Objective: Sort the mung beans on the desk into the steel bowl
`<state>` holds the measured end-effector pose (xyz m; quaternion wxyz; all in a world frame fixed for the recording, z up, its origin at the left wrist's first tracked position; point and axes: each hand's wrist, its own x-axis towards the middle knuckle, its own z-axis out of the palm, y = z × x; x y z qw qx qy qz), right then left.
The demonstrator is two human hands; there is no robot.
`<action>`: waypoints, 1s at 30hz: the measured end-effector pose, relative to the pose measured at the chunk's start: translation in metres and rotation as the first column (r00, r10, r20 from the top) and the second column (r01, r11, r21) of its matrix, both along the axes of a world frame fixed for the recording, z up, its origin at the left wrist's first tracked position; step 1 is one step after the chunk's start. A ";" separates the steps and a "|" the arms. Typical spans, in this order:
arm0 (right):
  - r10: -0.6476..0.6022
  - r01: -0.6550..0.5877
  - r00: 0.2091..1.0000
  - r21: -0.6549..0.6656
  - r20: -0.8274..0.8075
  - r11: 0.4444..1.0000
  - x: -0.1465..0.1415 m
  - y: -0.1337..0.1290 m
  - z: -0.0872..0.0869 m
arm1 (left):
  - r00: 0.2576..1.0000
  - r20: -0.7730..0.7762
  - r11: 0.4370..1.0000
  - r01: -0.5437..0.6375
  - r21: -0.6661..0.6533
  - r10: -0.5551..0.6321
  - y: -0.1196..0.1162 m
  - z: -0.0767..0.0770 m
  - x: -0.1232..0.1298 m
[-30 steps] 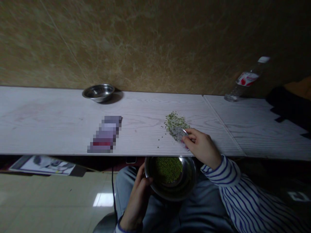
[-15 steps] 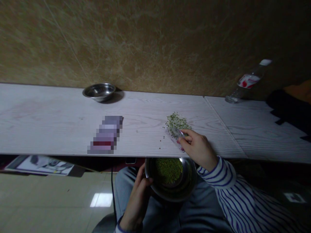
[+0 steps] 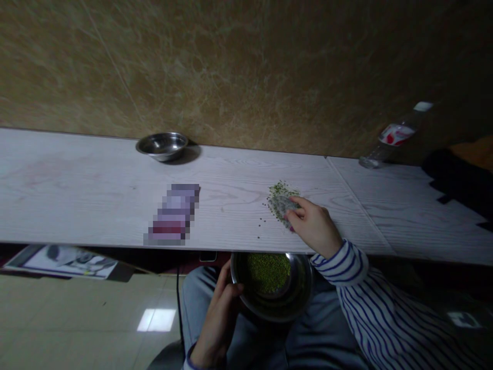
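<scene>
Just below the counter's front edge, my left hand (image 3: 219,303) grips the left rim of a steel bowl (image 3: 300,303), thumb over the rim and fingers outside. Green mung beans (image 3: 268,272) cover part of its bottom. On the counter, my right hand (image 3: 314,223) pinches a small see-through plastic piece (image 3: 284,205); whether it is a bag or a stiff sheet I cannot tell. The piece lies over a patch of scattered mung beans (image 3: 283,187). A few loose beans lie to the left of the patch.
A smaller steel bowl (image 3: 162,146) stands by the wall at the back left. A blurred-out flat purple object (image 3: 175,210) lies near the front. On the right are a clear plastic bottle (image 3: 396,134) and a dark cloth-like item (image 3: 454,180). The counter edge (image 3: 215,246) overhangs my lap.
My right hand has moved slightly up and away from the counter's front edge, carrying the plastic piece farther over the scattered beans. My left hand still holds the bowl. The view has shifted slightly.
</scene>
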<state>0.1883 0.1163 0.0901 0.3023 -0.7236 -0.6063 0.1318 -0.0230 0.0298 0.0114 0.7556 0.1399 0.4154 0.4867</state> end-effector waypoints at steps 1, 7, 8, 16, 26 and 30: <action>0.007 -0.007 1.000 -0.001 -0.004 1.000 -0.001 0.000 0.000 | 1.000 0.001 1.000 0.001 0.000 -0.001 0.000 0.000 0.000; 0.036 -0.035 0.998 0.021 -0.048 0.999 0.001 0.002 0.002 | 1.000 0.002 1.000 -0.012 0.017 0.012 0.000 -0.001 -0.003; 0.035 -0.034 0.998 0.023 -0.048 0.999 0.002 0.003 0.003 | 1.000 0.006 1.000 -0.010 0.017 0.010 0.001 0.000 -0.004; -0.005 0.005 1.000 0.014 0.011 1.000 0.007 0.023 0.010 | 1.000 0.029 1.000 -0.006 -0.002 0.006 0.002 -0.001 -0.006; 0.045 -0.046 0.998 -0.026 -0.032 0.999 -0.002 0.022 0.010 | 1.000 0.024 1.000 -0.010 0.003 0.009 0.004 -0.004 -0.007; 0.011 -0.013 0.999 -0.030 -0.043 0.999 -0.001 0.021 0.014 | 1.000 0.004 1.000 -0.010 0.011 0.010 0.005 -0.003 -0.008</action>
